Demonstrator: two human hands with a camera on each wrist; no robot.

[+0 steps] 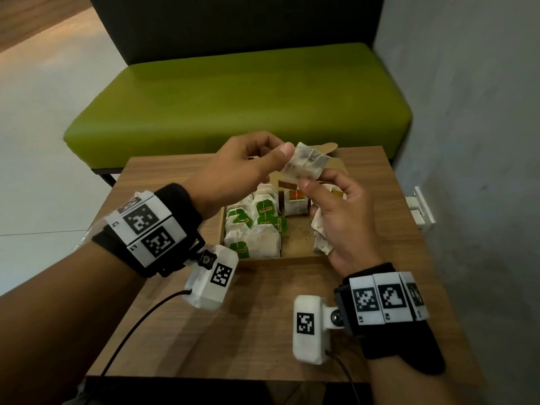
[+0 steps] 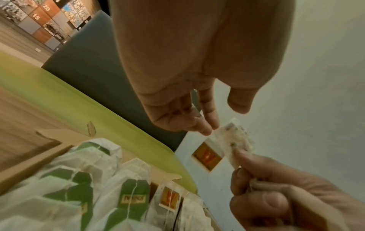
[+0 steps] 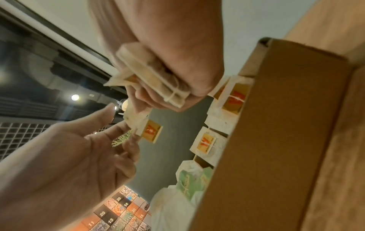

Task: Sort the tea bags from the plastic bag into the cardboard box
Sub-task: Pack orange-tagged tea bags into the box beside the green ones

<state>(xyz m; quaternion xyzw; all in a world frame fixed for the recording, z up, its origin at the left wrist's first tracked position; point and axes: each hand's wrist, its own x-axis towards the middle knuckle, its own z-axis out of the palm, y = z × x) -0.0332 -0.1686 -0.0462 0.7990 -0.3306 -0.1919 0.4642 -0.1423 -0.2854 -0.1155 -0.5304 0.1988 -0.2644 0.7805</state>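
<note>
A loose tea bag (image 1: 306, 165) with a red-and-yellow tag (image 1: 287, 185) hangs above the open cardboard box (image 1: 301, 255). My right hand (image 1: 317, 178) pinches its lower edge and holds more tea bags (image 3: 150, 75) bunched in the palm. My left hand (image 1: 280, 153) reaches in from the left with relaxed fingers. Its fingertips (image 2: 212, 129) touch the bag's corner and its thumb stands apart. In the box, green-tagged tea bags (image 1: 257, 223) fill the left side and red-tagged tea bags (image 1: 296, 201) stand in the middle. A bit of clear plastic (image 1: 86, 236) shows behind my left forearm.
The box sits on a small wooden table (image 1: 263, 317). A green bench (image 1: 233, 97) stands just behind the table and a grey wall (image 1: 467, 112) runs close along its right side. Cables trail from both wrist cameras over the table's near edge.
</note>
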